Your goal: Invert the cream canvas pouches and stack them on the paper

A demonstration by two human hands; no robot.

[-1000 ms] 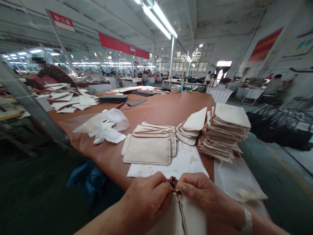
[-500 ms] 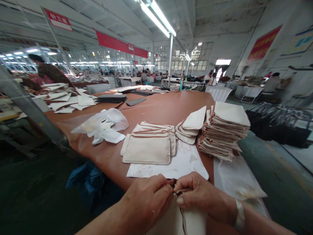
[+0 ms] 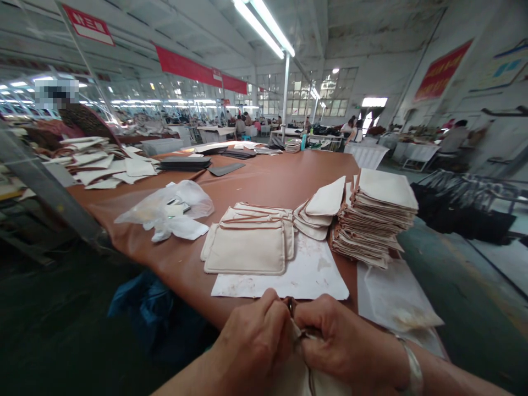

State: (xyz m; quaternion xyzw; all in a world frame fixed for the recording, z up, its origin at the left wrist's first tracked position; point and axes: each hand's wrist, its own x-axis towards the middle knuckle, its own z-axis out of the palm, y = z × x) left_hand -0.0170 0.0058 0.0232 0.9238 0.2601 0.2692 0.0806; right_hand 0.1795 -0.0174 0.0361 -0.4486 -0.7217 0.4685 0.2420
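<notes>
At the bottom centre, my left hand (image 3: 258, 338) and my right hand (image 3: 336, 335) are close together, both closed on a cream fabric piece (image 3: 292, 374) with a dark brown edge running down its middle. My fingers pinch its upper end, and a small dark, shiny bit shows between the thumbs. Much of the piece is hidden under my hands and by the lower frame edge. Just beyond lies a white paper sheet (image 3: 268, 286), with several flat cream sewn pieces (image 3: 247, 250) with brown trim resting partly on it.
A tall stack of cream pieces (image 3: 381, 214) stands at the right of the brown-covered table (image 3: 272, 176), beside a loose fan of cream pieces (image 3: 325, 198). A crumpled plastic bag (image 3: 185, 201) lies at left. Farther back are dark grey panels (image 3: 185, 163) and a person (image 3: 84, 118).
My hands have drawn tighter together on the cream piece, and my right fingers are curled more closely around its edge. The view has shifted slightly; the piles look the same.
</notes>
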